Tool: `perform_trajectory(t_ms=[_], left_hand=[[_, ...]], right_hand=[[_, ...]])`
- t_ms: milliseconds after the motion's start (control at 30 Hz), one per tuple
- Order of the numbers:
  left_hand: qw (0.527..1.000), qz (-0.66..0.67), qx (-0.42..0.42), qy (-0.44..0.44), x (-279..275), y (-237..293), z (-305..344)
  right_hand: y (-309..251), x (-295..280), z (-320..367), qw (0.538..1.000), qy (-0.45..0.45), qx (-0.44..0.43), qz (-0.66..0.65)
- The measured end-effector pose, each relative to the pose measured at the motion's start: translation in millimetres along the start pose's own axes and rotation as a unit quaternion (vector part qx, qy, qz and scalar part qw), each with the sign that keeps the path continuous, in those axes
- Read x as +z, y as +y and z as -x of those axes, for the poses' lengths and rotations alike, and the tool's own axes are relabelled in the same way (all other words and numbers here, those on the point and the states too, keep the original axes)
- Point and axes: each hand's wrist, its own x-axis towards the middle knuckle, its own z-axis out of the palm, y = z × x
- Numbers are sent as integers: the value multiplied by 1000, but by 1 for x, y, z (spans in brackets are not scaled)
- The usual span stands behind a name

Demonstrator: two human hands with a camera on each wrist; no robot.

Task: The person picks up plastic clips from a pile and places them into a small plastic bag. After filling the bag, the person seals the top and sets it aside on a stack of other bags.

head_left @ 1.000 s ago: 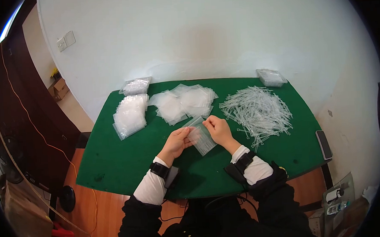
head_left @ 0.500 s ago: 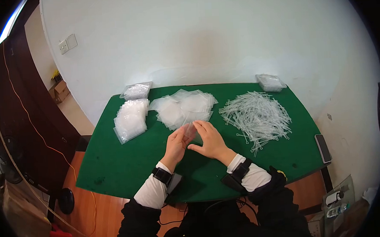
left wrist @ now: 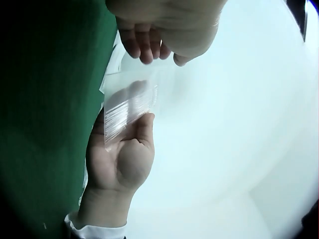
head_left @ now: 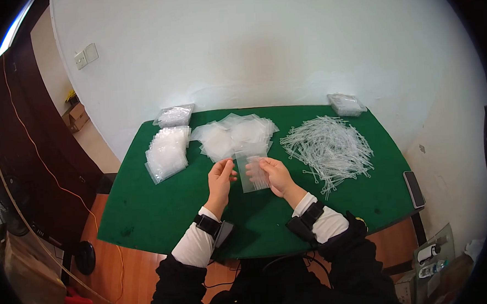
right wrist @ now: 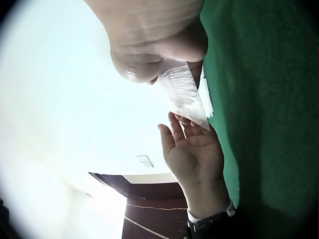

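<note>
Against the pale wall [head_left: 255, 52]: your green table [head_left: 170, 219] fills the space before you.
Loose heap, right: thin clear strips [head_left: 331, 147], tangled, many with small looped ends.
Overlapping spread, far centre: flat bags [head_left: 234, 135], see-through and whitish where layered.
Fanned pile, left: layered bags [head_left: 168, 153].
Your left hand [head_left: 219, 179]: relaxed, fingers loosely bent, just beside the held bag's left edge; whether they touch cannot be told.
Your right hand [head_left: 278, 177]: pinches the clear bag [head_left: 253, 178] along its right side, fingers showing through from behind.
Held bag: upright between your hands, over the table, fine strips [left wrist: 117, 122] inside.
</note>
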Motion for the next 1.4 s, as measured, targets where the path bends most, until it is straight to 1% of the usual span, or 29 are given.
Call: perform_trajectory(t_ms=[100,133,200,233,300,333,400,433,500,567,633,733,833,867,967,1067,1133,1200,1233,1267,1333,1367,1400], left_hand=[[996,-42,49,59,5,2,-1],[996,-42,49,59,5,2,0],[998,-48,46,-3,6,0,2],[997,-51,45,-35,6,-1,2],[996,-59,45,-43,6,-3,2],[996,-67,45,-48,7,-2,3],[995,-74,45,-53,7,-2,5],[996,-60,26,-67,8,-1,6],[995,-33,-10,-94,8,-1,7],[994,-46,-11,-101,5,-3,5],[991,-70,-13,-116,2,-5,3],[991,-67,-30,-112,2,-6,2],[991,-64,-43,-107,1,-6,3],[991,-62,-46,-106,1,-5,3],[992,-59,-48,-105,1,-4,2],[992,-55,-49,-105,0,-2,2],[996,-32,-33,-82,-1,-1,2],[997,-21,-25,-71,-2,-1,1],[996,-44,-21,-75,-2,-1,1],[994,-67,-17,-80,-2,-1,1],[992,-89,-13,-84,-1,-3,1],[988,-114,-15,-102,0,-4,2],[983,-140,-18,-120,1,-5,3]], right_hand=[[-1,0,1,999,-8,17,-27],[0,1,2,999,-10,22,-38],[2,1,1,998,-11,26,-49],[6,0,-1,999,-3,9,-41],[13,-3,-5,999,13,-24,-26],[13,-5,-5,999,14,-24,-26],[11,-10,-6,993,44,-66,84],[10,-11,-6,985,58,-87,139],[10,-9,-4,982,48,-95,155],[7,-5,-2,976,27,-112,186],[8,-6,-3,971,30,-119,205],[8,-11,-4,961,35,-130,243],[10,-18,-7,917,45,-189,350],[11,-19,-8,917,45,-189,350],[15,-21,-12,886,56,-278,368],[13,-22,-12,895,34,-266,358],[13,-23,-11,899,24,-259,353],[7,-20,-6,920,2,-209,331],[6,-19,-5,929,-9,-183,320],[6,-19,-5,930,-9,-183,320],[5,-20,-6,956,6,-149,251],[5,-20,-6,968,13,-132,215],[5,-20,-7,968,14,-132,215]])
